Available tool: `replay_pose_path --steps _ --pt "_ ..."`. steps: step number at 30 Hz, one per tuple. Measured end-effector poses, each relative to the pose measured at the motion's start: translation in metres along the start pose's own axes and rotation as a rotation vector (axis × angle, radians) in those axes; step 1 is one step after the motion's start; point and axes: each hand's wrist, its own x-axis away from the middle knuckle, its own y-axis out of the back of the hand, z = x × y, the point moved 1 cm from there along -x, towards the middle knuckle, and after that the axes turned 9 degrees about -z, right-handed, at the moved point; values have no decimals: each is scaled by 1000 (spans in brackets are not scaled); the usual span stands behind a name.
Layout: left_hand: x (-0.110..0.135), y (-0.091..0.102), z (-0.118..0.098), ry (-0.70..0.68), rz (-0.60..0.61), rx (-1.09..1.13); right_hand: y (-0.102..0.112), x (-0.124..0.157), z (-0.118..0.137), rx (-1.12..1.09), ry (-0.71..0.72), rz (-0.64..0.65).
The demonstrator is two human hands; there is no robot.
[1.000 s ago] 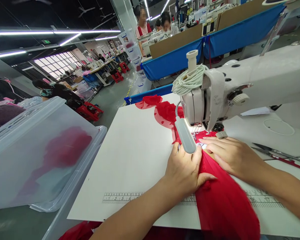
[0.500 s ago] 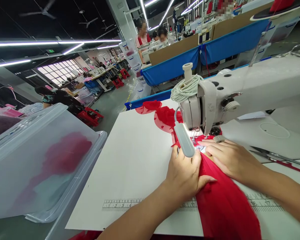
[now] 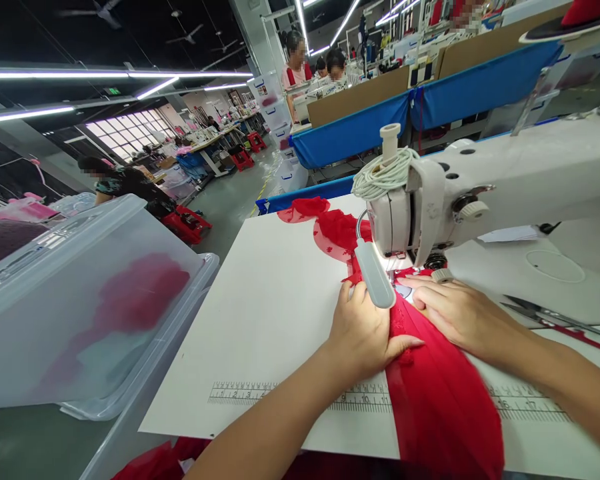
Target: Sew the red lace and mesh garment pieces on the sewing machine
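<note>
Red sheer fabric [image 3: 443,393] runs from the table's front edge up under the head of a white sewing machine [image 3: 525,177]. My left hand [image 3: 360,333] grips its left side just in front of the needle area, thumb lying across the cloth; a small grey lamp [image 3: 375,275] hides some fingertips. My right hand [image 3: 467,313] is closed on the fabric's right side, its fingertips close to the presser foot, which is partly hidden. More red fabric [image 3: 337,230] lies bunched behind the lamp, on the far side of the table.
Scissors [image 3: 555,317] lie right of my right hand. A printed ruler [image 3: 250,395] crosses the white tabletop [image 3: 260,307] near its front. Translucent plastic bins [image 3: 80,320] stand at the left. A seated person [image 3: 130,187] and other workers are farther off.
The view has shifted slightly. The red fabric's near part and my left hand have moved a little left and my left hand slightly up. Both hands stay on the cloth.
</note>
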Motion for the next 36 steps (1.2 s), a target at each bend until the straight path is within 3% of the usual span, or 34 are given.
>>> replay_pose_path --steps 3,6,8,11,14,16,18,20,23,25,28,30,33,34,36 --pt "-9 2 21 89 -73 -9 0 0 1 -49 -22 0" --pt "-12 6 35 138 28 -65 1 0 3 -86 -32 -36" --pt "-4 13 29 174 167 -146 4 1 3 -97 -3 -68" --pt "17 33 2 256 283 -246 13 2 8 -95 49 -112" --pt "34 59 -19 161 336 -157 21 -1 22 -161 126 -79" --pt "35 72 -12 143 370 -58 20 -7 38 -229 200 -6" --pt "28 77 11 309 356 16 14 -15 55 -213 238 41" --pt "19 74 41 669 230 36 4 -22 70 -116 211 70" --pt "11 60 69 838 181 95 -9 -25 85 -45 177 114" --pt "10 51 71 848 184 216 -12 -22 90 -84 160 141" --pt "12 47 57 838 133 437 -8 -18 88 -211 36 154" --pt "14 45 43 884 77 779 -5 -18 82 -326 -117 106" --pt "20 38 26 1044 -12 1513 -6 -20 72 -500 -372 51" --pt "22 34 22 1089 -36 1678 -8 -21 70 -549 -464 49" --pt "27 28 15 1103 -64 1794 -10 -20 69 -619 -647 55"
